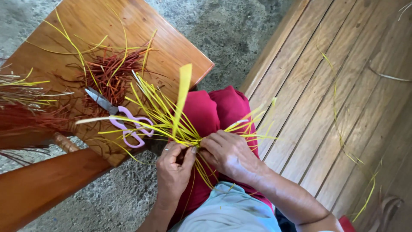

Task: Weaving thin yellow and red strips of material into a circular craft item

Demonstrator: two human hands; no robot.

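Observation:
My left hand [174, 165] and my right hand [229, 154] meet over my lap and both pinch a bundle of thin yellow strips [171, 118] at its knotted middle. The strips fan out to the upper left and to the right. One wider yellow strip [184, 88] stands up from the bundle. My legs in red cloth [216, 111] lie under the hands.
A low wooden table [171, 47] at the upper left carries a heap of dark red strips [113, 73], loose yellow strips and scissors with pink handles [124, 122]. A wooden plank bench [334, 86] runs on the right with stray yellow strips. Rough concrete floor [231, 30] lies between.

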